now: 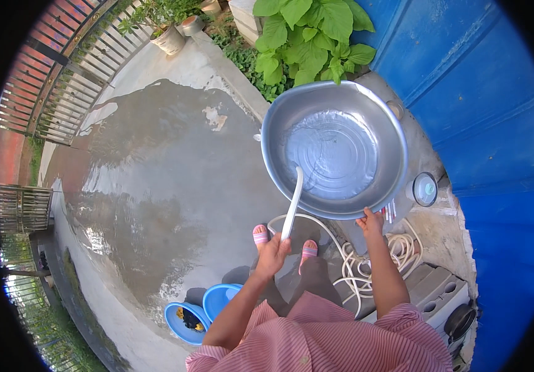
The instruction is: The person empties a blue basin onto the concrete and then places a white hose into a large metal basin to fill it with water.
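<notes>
A large silver metal basin stands in front of me, with a little shiny water in its bottom. My left hand is closed round a white hose, whose bent end reaches over the near rim into the basin. At the basin's near right rim, my right hand grips the edge with its fingers. The rest of the pale hose lies in loose coils below my right hand. Whether water runs from the hose end I cannot tell.
Two blue basins stand at lower left, one with dark and yellow items inside. A round clear container and grey hollow blocks are on the right, beside a blue metal wall. Leafy plants grow behind the basin; the concrete floor is wet.
</notes>
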A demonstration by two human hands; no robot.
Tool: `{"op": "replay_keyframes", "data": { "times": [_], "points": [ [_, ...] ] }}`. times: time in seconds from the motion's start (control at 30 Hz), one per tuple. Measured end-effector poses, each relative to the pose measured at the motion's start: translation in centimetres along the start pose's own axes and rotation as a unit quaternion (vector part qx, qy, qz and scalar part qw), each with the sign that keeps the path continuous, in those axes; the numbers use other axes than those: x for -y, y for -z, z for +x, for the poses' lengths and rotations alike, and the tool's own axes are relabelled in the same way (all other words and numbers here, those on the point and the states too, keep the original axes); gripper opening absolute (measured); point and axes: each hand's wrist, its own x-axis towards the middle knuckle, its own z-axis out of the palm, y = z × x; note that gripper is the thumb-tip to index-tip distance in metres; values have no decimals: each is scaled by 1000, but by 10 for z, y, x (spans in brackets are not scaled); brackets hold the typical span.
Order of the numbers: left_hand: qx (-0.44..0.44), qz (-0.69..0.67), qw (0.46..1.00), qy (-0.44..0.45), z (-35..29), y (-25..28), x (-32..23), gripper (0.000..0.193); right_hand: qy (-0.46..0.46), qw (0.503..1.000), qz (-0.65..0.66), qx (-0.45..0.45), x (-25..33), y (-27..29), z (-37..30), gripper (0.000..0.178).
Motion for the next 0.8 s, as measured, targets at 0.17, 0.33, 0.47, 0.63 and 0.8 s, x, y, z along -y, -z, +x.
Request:
{"op": "replay_keyframes", "data": {
  "times": [0.17,0.33,0.47,0.63,0.8],
  "points": [
    [9,-49,998,-28,33,23,-9,24,124,987,102,8,60,-35,-46,14],
    [40,-67,995,-56,62,62,-27,24,237,968,79,15,138,-99,-73,10],
    [11,-116,989,-90,89,95,-40,21,334,942,11,3,217,-189,-77,10],
    [13,-135,987,-84,115,126,-50,20,345,928,-131,-42,313,-318,-61,15],
    [-2,-151,985,-89,128,145,-48,21,335,916,-199,-91,331,-389,-58,16]
  ]
}}
